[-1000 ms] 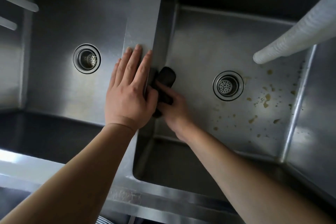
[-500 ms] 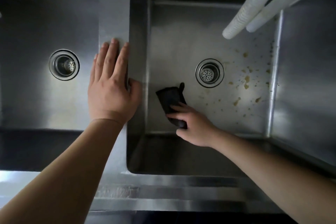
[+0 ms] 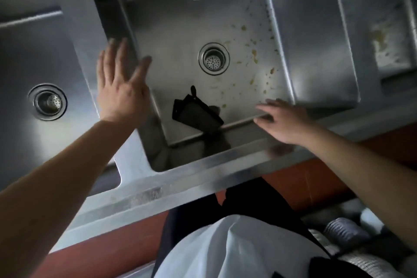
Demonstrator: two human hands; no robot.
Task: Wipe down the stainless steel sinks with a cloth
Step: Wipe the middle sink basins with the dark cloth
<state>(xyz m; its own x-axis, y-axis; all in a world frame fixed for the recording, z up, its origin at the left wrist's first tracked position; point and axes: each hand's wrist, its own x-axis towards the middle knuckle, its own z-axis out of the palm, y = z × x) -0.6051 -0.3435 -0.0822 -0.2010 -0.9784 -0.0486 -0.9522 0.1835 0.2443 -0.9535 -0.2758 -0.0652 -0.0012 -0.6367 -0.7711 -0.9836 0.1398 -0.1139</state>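
Both hands empty, fingers spread: right hand (image 3: pixel 285 119) over front rim, left hand (image 3: pixel 123 88) on divider | cloth (image 3: pixel 196 114) lies loose on basin floor | soft, light; pinch an edge | stains (image 3: pixel 255 56) beyond drain (image 3: pixel 214 58)

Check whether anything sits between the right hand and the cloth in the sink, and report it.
Nothing visible does. The dark cloth lies loose on the floor of the middle sink, near its front wall. The right hand is open over the front right corner, beside the cloth, with only bare steel between them.
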